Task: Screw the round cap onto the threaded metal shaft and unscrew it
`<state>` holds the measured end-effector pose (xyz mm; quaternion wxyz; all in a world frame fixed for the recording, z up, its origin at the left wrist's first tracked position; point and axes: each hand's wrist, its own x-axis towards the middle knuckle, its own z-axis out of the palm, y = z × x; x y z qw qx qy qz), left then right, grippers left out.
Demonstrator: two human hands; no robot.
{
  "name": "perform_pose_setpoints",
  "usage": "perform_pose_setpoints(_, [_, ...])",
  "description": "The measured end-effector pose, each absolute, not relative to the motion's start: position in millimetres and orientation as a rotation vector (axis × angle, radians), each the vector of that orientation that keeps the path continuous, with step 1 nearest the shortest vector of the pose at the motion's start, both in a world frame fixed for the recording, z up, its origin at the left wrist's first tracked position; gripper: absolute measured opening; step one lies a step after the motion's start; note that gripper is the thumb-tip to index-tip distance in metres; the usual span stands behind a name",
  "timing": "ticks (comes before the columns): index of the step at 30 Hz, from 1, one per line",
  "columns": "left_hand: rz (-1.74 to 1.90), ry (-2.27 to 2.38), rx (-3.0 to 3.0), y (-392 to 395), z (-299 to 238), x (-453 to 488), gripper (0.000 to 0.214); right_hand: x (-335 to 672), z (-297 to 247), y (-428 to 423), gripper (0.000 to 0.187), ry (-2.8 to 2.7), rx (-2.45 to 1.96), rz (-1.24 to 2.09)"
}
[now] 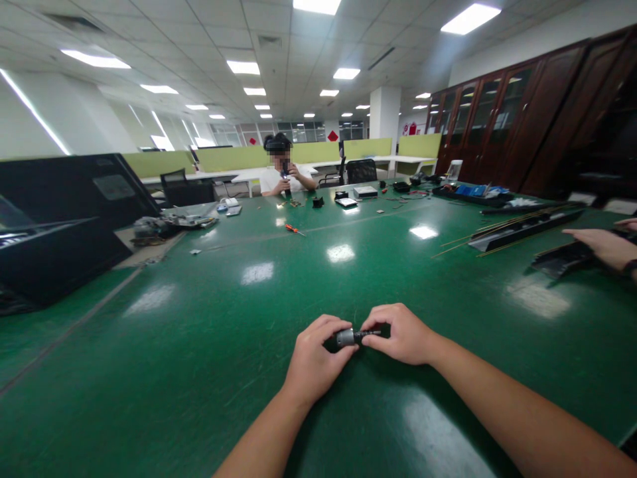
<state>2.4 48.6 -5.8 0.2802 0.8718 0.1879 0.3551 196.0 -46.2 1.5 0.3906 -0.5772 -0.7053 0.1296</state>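
My left hand (314, 362) and my right hand (402, 334) meet low over the green table (199, 332), both closed on one small tool (351, 336). The tool has a dark grip, a grey metal collar and a thin dark shaft. My left fingers wrap the grip end; my right fingertips pinch the shaft end. The tool lies level, just above or on the tabletop; I cannot tell which.
A black open case (64, 219) stands at the left. Long black strips and thin rods (522, 226) lie at the right, where another person's hand (604, 245) rests. A red-handled screwdriver (294, 230) and small parts lie farther back. A seated person (281, 174) works at the far end.
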Motion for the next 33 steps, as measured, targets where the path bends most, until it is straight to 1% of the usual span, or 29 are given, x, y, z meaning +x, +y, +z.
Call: perform_pose_setpoints(33, [0.999, 0.529, 2.280, 49.4, -4.3, 1.7, 0.029, 199.6, 1.5, -46.6, 0.008, -1.742, -1.517, 0.351])
